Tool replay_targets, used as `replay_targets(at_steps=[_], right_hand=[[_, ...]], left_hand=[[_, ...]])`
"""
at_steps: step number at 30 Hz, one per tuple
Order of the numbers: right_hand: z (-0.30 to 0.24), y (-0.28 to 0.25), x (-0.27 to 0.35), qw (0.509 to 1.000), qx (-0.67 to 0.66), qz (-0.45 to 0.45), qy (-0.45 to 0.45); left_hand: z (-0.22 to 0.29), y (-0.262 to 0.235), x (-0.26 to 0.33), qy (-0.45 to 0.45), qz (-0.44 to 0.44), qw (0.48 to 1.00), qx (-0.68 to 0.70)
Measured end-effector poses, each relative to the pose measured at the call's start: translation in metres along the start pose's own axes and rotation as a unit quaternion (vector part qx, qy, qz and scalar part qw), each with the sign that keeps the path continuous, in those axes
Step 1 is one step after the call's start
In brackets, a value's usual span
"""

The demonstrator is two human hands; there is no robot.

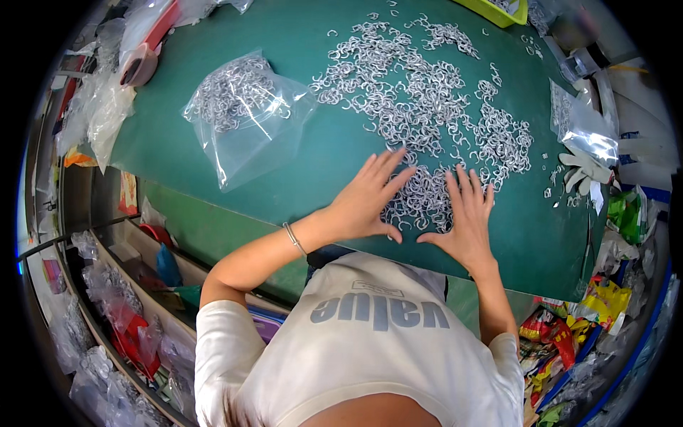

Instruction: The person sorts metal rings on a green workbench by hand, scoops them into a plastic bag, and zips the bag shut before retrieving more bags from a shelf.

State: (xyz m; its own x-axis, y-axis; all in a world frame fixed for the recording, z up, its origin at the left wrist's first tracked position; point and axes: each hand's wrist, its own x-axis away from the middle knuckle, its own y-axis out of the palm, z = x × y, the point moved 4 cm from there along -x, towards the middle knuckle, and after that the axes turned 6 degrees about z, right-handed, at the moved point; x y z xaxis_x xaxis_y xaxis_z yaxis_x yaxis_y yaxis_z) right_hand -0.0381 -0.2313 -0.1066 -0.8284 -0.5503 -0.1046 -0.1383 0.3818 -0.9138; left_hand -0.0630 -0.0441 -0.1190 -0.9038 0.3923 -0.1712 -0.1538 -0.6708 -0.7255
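Small silvery C-shaped rings [425, 196] are heaped between my two hands near the table's front edge. My left hand [366, 199] lies along the heap's left side, with its fingers spread and the fingertips at the rings. On the other side, my right hand [467, 224] has its fingers stretched out and apart, flanking the heap. Neither hand grips anything. Beyond them, a wide scatter of the same C-shaped rings [398, 85] covers the far middle of the table, with a smaller patch of rings [504, 135] to the right.
A clear plastic bag [245, 153] with many rings inside lies on the green table [163, 128] at left. A pink cup [140, 65] and crumpled plastic [99, 107] sit by the left edge. Far right are a yellow-green tray [504, 16], a glove [585, 169] and a clear packet [587, 128].
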Motion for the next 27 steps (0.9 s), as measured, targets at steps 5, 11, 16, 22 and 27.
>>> replay_targets(at_steps=[5, 11, 16, 22, 27], right_hand=[[-0.007, 0.008, -0.007, 0.998, -0.036, 0.037, -0.046], [-0.001, 0.014, -0.017, 0.989, -0.052, 0.111, -0.085], [0.001, 0.017, -0.032, 0.982, -0.049, 0.164, -0.079], [0.021, 0.012, -0.056, 0.951, -0.24, 0.195, -0.01], [0.031, 0.006, -0.081, 0.757, -0.591, 0.08, 0.266]], left_hand=[[0.01, 0.005, 0.001, 0.067, -0.004, 0.997, -0.049], [0.003, 0.012, -0.014, 0.082, 0.049, 0.992, -0.079], [-0.005, 0.017, -0.029, 0.036, 0.074, 0.995, -0.06], [-0.011, 0.004, -0.051, -0.01, 0.172, 0.972, 0.158], [-0.01, -0.017, -0.069, -0.165, 0.098, 0.922, 0.337]])
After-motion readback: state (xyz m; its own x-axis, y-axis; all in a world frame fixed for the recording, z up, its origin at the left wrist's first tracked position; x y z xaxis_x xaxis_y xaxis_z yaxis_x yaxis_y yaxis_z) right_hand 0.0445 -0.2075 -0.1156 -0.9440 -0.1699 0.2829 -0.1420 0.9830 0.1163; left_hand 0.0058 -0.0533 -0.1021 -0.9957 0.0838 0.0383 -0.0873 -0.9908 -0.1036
